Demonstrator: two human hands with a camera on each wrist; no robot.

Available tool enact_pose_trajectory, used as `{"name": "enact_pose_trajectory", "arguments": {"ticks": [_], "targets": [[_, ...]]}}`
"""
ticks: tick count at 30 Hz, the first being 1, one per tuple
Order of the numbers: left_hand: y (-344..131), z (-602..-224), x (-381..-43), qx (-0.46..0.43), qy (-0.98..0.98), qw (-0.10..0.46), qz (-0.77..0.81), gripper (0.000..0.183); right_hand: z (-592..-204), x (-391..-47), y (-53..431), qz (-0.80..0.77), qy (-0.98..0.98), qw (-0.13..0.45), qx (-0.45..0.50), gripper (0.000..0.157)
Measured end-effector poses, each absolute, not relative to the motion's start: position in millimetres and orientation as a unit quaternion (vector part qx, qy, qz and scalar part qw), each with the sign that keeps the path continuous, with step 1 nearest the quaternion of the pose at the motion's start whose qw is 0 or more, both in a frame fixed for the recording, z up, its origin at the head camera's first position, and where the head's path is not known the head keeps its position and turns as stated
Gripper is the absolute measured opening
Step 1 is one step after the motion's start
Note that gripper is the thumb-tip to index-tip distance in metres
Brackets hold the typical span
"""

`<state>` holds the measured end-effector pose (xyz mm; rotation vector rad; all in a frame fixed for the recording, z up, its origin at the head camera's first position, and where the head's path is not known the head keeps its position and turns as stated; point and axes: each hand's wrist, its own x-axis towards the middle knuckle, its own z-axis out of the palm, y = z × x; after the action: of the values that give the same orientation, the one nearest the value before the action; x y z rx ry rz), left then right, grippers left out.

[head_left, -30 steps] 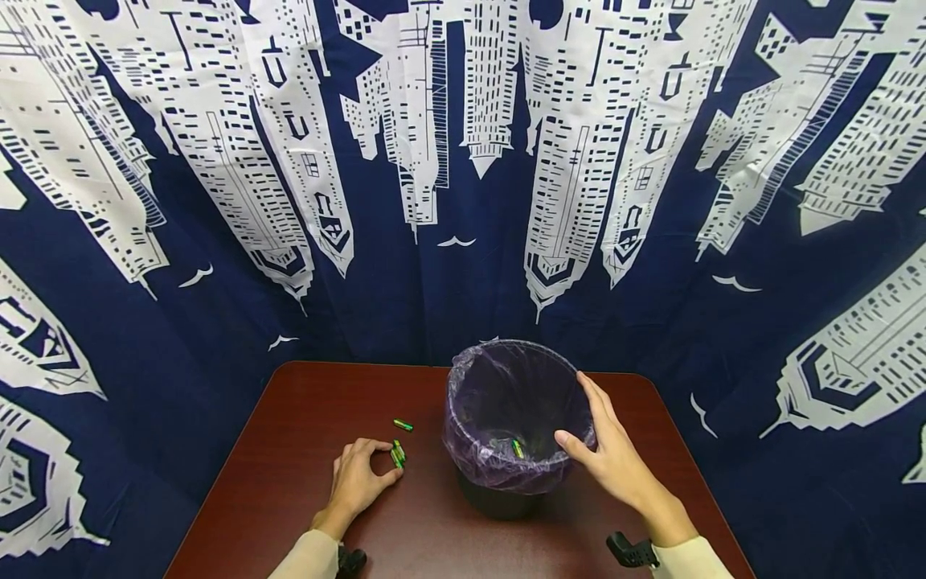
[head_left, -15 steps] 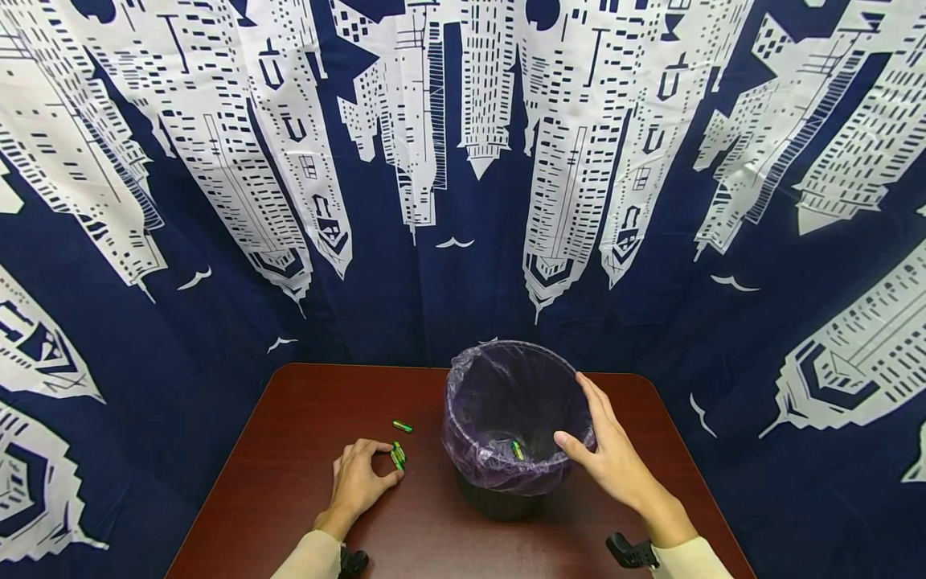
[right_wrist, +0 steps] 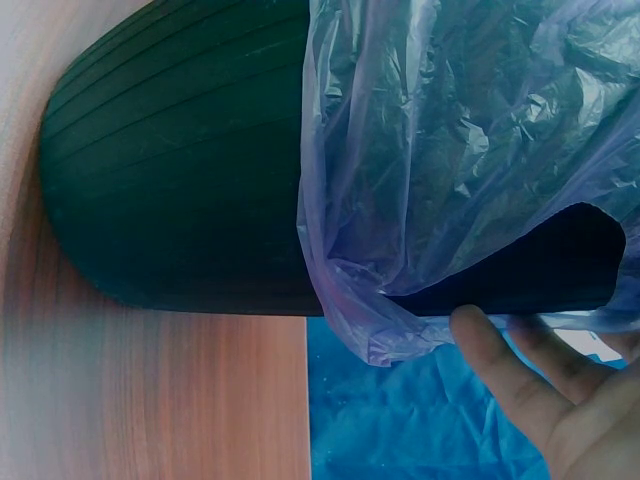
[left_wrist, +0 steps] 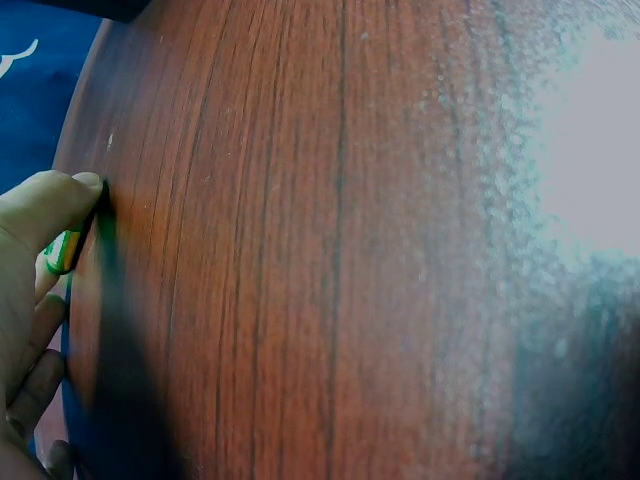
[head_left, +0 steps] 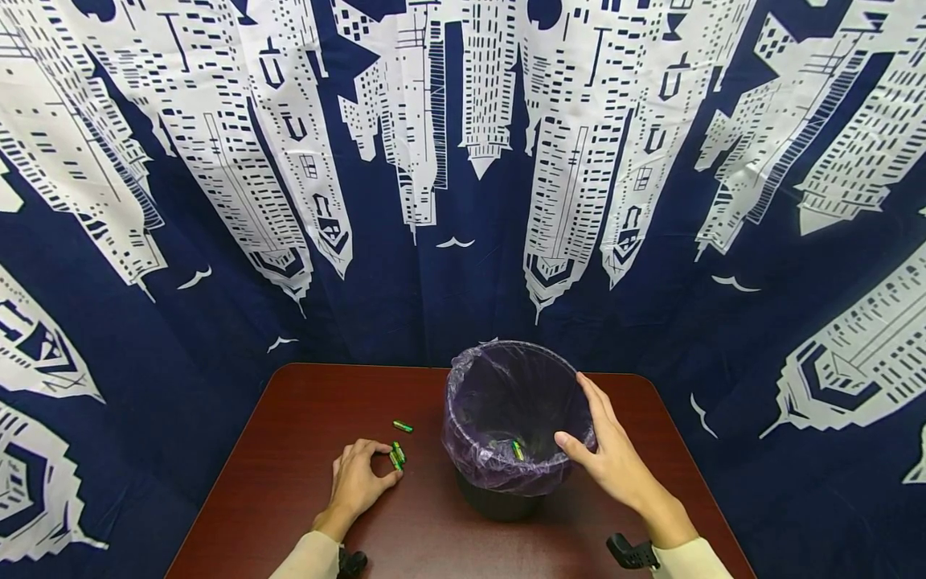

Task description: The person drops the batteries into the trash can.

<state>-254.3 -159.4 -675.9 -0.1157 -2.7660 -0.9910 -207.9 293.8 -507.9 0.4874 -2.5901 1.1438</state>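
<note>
My left hand (head_left: 356,480) is low over the table, thumb and index finger pinching a small green-and-yellow battery (head_left: 395,461). The left wrist view shows part of this battery (left_wrist: 63,250) behind the thumb. A second battery (head_left: 400,452) lies right beside it, and another battery (head_left: 403,426) lies farther back. To the right stands a dark wastebasket (head_left: 499,500) lined with a translucent purple bag (head_left: 470,450). One battery (head_left: 517,449) is inside it. My right hand (head_left: 615,460) rests at the basket's right rim, fingers nearly straight and spread, with the thumb at the front right.
The reddish-brown wooden table (head_left: 289,418) has rounded far corners. Behind it hangs a navy curtain (head_left: 405,297) printed with white buildings. Black wrist devices show below each hand, including one (head_left: 631,552) on the right. The bag's edge folds down outside the basket.
My left fingertips and the battery between them have shifted very slightly left. My right hand and the wastebasket have stayed in place.
</note>
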Motion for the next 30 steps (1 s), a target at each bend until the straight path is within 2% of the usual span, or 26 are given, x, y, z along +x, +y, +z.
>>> {"name": "enact_pose_trajectory", "arguments": {"ticks": [16, 30], "targets": [[-164.8, -672.7, -254.9, -0.041, -0.933, 0.091, -0.345, 0.047, -507.7, -207.5, 293.2, 0.394, -0.894, 0.132, 0.167, 0.108], [-179.9, -657.1, -254.9, -0.041, -0.915, 0.11, -0.387, 0.043, -506.1, -208.0, 294.0, 0.393, -0.894, 0.132, 0.168, 0.109]]}}
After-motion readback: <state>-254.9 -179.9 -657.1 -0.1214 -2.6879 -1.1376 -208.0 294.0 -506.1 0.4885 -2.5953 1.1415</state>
